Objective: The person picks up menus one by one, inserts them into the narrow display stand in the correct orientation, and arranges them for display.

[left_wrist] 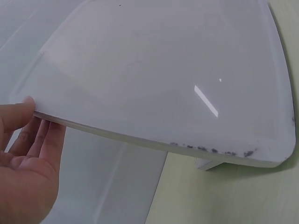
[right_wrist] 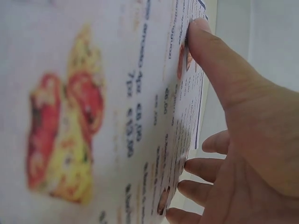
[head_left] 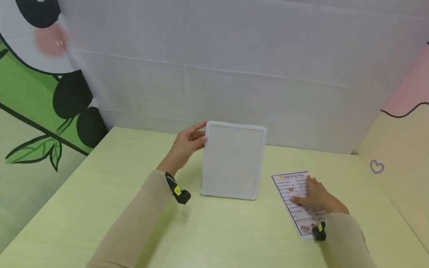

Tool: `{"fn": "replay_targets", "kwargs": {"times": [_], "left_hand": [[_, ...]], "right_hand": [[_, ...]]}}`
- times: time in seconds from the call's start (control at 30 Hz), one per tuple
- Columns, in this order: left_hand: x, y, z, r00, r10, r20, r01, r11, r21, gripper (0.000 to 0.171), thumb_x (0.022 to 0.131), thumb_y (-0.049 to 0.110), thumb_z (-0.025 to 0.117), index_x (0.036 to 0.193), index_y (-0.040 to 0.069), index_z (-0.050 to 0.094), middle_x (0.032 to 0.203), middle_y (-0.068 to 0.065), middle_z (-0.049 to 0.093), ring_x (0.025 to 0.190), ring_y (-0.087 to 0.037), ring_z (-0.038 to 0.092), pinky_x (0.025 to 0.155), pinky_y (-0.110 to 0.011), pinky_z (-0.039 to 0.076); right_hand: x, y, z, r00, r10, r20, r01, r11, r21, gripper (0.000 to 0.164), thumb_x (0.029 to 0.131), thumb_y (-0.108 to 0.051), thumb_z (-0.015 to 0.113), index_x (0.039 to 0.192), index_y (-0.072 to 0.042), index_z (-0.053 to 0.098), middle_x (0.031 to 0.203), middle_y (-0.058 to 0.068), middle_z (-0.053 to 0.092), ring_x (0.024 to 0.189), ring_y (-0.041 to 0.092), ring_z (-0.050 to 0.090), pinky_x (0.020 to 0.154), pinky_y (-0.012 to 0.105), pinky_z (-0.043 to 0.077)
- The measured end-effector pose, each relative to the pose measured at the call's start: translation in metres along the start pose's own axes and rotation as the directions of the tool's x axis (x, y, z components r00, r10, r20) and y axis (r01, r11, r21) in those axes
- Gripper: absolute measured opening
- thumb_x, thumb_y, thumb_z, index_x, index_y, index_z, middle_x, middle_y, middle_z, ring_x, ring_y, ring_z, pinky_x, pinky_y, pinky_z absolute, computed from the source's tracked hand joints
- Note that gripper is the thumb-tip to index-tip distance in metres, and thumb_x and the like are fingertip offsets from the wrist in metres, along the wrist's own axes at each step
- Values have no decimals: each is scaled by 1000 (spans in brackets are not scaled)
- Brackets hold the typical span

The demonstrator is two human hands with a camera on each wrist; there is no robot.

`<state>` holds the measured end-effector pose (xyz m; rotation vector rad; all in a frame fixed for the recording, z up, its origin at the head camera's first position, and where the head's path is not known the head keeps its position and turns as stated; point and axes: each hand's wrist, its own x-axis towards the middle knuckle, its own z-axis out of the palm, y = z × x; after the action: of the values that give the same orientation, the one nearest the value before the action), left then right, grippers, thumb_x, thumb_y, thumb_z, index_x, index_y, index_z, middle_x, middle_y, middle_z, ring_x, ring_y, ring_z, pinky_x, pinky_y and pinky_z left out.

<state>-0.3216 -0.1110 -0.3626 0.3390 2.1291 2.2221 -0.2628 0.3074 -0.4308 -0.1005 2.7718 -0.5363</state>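
Note:
A small whiteboard (head_left: 233,161) with a white frame stands upright at the back middle of the table. My left hand (head_left: 184,148) pinches its left edge near the top, thumb on the front face and fingers behind. Dark smudges mark the frame of the whiteboard (left_wrist: 154,74) in the left wrist view, and a support foot (left_wrist: 209,163) pokes out behind it. To the right lies a printed menu sheet (head_left: 291,186) with small food pictures. My right hand (head_left: 319,196) rests on it with thumb and fingers spread, fingertips touching the printed face of the menu sheet (right_wrist: 117,140).
The pale wooden table (head_left: 219,246) meets a white cloth wall (head_left: 221,65) at the back. Printed panels stand at both sides, a green one (head_left: 38,112) with leaves on the left and a pink and cream one (head_left: 419,141) on the right.

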Motion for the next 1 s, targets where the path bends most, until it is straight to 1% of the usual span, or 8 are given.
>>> {"fn": "replay_targets", "kwargs": {"times": [0.17,0.37,0.57,0.77,1.0], "left_hand": [[-1,1,2,1000,-16,-27,16,1000,15,55,94,2,59,144,20,47,130,-17,58,106,-16,61,97,-32,54],[-2,0,3,999,-4,-41,4,1000,7,54,93,1,59,143,17,47,129,-19,59,102,-13,61,97,-32,53],[-1,-2,3,999,7,-41,-7,1000,10,53,94,0,58,143,17,48,130,-19,59,105,-14,61,97,-32,53],[0,-2,2,999,16,-39,-15,1000,15,53,94,0,58,143,16,47,131,-18,59,111,-18,60,97,-32,53],[-1,-3,1,999,25,-35,-24,1000,18,53,94,1,58,143,15,47,130,-19,59,108,-16,61,97,-31,53]], "right_hand": [[0,-1,0,1000,2,-9,-2,1000,-2,119,80,-59,69,146,17,5,149,43,4,136,60,5,111,71,13],[1,1,1,1000,15,-8,-15,1000,-20,119,80,-60,68,146,17,6,149,43,3,137,59,5,111,71,14],[0,2,3,1000,18,6,-18,999,-48,115,83,-60,65,146,17,6,149,44,1,136,59,4,110,72,14],[-1,0,3,1000,-5,1,5,999,-53,112,85,-59,63,145,18,7,149,43,2,136,59,5,110,72,13],[2,0,5,1000,4,-1,-4,998,-55,116,83,-61,63,146,17,6,149,43,6,136,59,9,110,71,18]]}}
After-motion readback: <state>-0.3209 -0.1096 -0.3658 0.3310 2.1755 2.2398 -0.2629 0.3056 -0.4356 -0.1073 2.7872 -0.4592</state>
